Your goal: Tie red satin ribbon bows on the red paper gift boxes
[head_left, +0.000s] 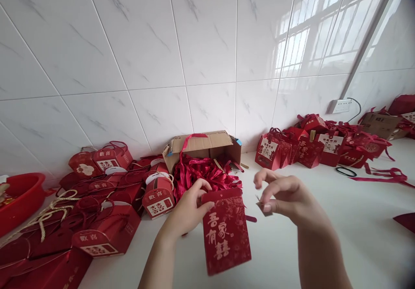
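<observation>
My left hand [196, 209] is closed on the upper left corner of a red paper gift bag [227, 237]. The bag hangs upright and slightly tilted over the white table, with pale characters on its front and a small hole near its top edge. To its right, my right hand [283, 198] is raised, thumb and finger pinching a small brownish piece [265, 209] whose kind I cannot make out. Behind the bag, dark red ribbons [207, 168] spill from an open cardboard box [207, 143].
Red gift boxes [110, 228] with rope handles crowd the left side, near a red plastic basin [24, 198]. Finished-looking red bags [270, 150] stand by the wall at right. A black ring [346, 172] and loose ribbon [385, 177] lie on the white table [340, 211].
</observation>
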